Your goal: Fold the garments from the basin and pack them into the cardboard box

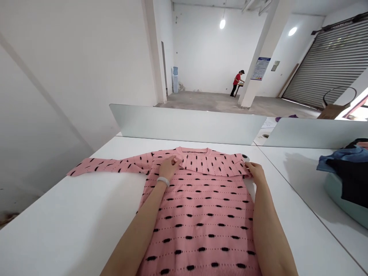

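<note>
A pink knit sweater [201,214] with black dashes lies flat, its neckline away from me. Its right-hand sleeve [212,164] is folded across the chest, while the other sleeve [106,165] stretches out to the left. My left hand [170,165], with a pale band on its wrist, pinches the cuff end of the folded sleeve near the left of the chest. At the right shoulder, my right hand [255,171] has its fingers closed on the sleeve's folded edge. Beside it is a small dark round thing [245,156], too small to name.
The white table [94,214] carries frosted divider panels [186,122] along its far side. On the right stands a pale green basin [342,195] with dark and blue clothes [352,168]. A person in red [236,81] stands far back near a pillar [258,57].
</note>
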Motion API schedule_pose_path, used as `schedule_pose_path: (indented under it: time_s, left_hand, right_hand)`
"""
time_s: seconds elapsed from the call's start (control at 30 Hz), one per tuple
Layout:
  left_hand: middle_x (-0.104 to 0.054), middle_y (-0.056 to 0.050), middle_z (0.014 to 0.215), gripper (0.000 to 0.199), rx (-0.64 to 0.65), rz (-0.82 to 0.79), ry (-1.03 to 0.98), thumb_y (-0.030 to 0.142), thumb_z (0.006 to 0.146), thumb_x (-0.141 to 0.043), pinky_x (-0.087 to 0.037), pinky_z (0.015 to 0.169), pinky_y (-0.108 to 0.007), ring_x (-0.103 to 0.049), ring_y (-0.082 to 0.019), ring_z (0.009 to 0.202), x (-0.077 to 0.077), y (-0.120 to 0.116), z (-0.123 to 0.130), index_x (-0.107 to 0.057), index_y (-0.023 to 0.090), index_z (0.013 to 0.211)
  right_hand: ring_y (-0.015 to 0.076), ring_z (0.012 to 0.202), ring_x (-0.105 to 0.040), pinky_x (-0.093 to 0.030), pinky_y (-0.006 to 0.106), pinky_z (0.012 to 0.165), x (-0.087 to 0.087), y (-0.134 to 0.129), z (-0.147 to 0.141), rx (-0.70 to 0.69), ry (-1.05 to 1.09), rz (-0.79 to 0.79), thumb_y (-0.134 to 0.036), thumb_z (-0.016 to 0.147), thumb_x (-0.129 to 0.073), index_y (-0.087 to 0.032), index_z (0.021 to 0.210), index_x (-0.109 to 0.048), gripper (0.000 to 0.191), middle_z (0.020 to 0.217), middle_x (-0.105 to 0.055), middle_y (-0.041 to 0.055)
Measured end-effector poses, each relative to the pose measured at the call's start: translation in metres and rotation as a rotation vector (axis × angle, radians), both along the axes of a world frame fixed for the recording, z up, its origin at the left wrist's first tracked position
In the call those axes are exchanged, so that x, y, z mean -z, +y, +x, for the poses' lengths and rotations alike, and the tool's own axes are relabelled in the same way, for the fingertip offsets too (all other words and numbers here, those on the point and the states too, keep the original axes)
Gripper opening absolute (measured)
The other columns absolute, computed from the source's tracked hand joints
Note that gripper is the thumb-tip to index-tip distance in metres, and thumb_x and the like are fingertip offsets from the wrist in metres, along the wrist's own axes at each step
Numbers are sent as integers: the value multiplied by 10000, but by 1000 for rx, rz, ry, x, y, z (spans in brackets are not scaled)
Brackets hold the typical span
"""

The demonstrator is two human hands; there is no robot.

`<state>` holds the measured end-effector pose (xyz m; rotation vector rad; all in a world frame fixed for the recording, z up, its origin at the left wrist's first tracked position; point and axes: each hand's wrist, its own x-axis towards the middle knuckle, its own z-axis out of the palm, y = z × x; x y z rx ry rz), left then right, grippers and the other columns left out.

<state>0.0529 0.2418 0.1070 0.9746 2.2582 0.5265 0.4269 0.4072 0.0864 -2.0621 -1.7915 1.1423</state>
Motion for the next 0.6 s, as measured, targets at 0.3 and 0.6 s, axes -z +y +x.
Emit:
schedule_pose_path:
  time_s: [0.3,0.6]
  left_hand:
    - [-653,-58,751,170,-140,37,-79,305,790,-588,-469,674,-315,-593,-206,732,-2,16,-6,-591,187,668]
    - [-629,-48,806,162,-531,386,-290,297,727,-672,-529,770,-359,-609,-189,798,-25,5,-64,-587,168,772]
  right_hand:
    - [266,977,-615,-497,368,853,-26,9,8,-172,181,-403,-408,580,-768,-185,1255,-590,732,1147,-646,131]
    - [319,1391,-255,-323,468,1084,-27,5,-3,-346,100,-406,-365,564,-781,-261,1494,-235,1085,1534,-242,118]
